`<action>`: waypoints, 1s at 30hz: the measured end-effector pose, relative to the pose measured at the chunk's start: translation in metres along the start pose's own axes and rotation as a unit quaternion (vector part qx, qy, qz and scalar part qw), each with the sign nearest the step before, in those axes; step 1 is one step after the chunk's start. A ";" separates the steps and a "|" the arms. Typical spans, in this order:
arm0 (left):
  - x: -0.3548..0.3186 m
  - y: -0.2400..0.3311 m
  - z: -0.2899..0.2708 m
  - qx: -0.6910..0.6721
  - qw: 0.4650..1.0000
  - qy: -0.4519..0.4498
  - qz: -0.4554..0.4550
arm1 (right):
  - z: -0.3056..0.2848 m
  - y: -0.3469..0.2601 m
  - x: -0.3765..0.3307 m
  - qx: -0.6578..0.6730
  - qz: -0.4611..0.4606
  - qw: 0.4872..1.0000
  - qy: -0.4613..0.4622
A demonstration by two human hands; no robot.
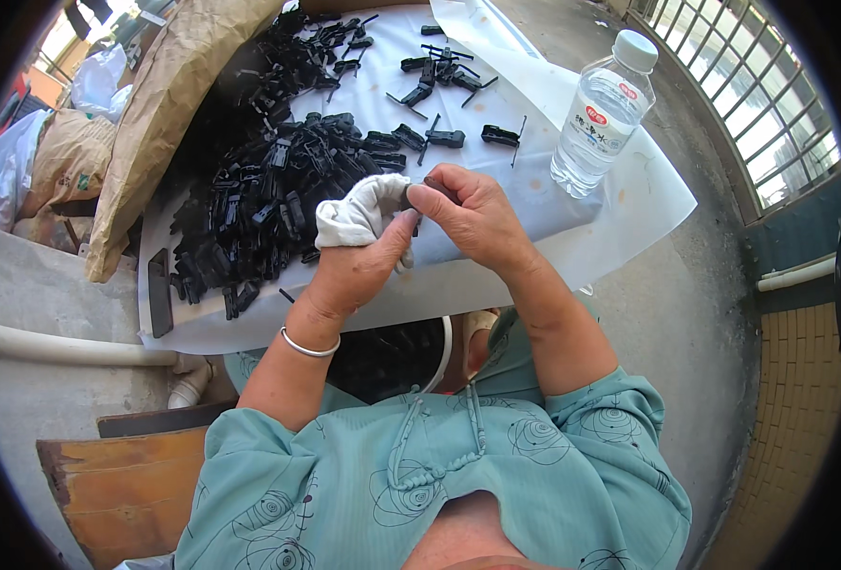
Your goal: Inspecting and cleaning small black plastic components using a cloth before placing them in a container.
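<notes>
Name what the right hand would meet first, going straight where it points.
Likely the crumpled white cloth on the left hand, just ahead of the right hand; depth is unclear.

We have a heap of parts (287,171) on the counter's (373,95) left, a bottle (591,138) right, a tub (447,344) below its near edge.

On the white-covered surface (368,100), black clip-like parts (283,180) are heaped at left, loose parts (446,139) are scattered farther right, and a clear water bottle (599,128) is stood nearby.
</notes>
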State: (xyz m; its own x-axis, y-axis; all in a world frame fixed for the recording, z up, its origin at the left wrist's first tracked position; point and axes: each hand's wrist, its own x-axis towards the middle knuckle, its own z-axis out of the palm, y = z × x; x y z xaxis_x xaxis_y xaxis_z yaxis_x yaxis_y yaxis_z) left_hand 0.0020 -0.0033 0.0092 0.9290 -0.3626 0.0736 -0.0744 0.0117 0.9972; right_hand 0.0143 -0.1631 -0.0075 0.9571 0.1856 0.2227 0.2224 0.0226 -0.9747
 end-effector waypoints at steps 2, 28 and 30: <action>-0.002 0.000 0.000 0.025 0.999 0.025 -0.010 | -0.002 -0.001 -0.002 -0.011 -0.025 1.000 -0.016; -0.067 0.013 -0.033 0.063 0.991 0.112 0.019 | 0.043 0.004 -0.014 -0.130 -0.232 0.956 -0.125; -0.071 0.009 -0.033 0.102 0.989 0.094 0.049 | 0.049 -0.001 -0.016 -0.118 -0.251 0.952 -0.127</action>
State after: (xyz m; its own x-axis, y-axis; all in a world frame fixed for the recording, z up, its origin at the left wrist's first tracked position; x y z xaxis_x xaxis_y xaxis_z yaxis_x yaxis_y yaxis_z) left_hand -0.0530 0.0529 0.0130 0.9634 -0.1885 0.1907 -0.2211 -0.1560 0.9627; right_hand -0.0101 -0.1183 -0.0108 0.6506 0.4415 0.6179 0.7037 -0.0448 -0.7091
